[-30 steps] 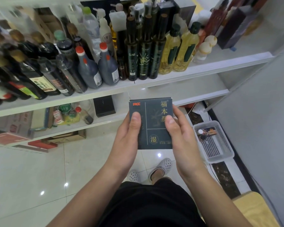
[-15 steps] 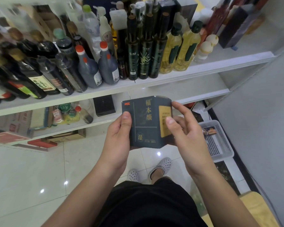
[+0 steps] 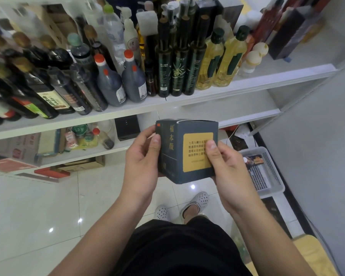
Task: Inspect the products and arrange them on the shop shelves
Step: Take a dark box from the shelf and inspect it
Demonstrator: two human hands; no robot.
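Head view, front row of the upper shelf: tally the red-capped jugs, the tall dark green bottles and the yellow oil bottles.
Red-capped jugs: 2
Tall dark green bottles: 3
Yellow oil bottles: 2
Total: 7

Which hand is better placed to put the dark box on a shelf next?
Probably the right hand. It and the left hand both grip the dark box, but the bare shelf space lies to the right, beyond the yellow oil bottles; dark bottles crowd the left.
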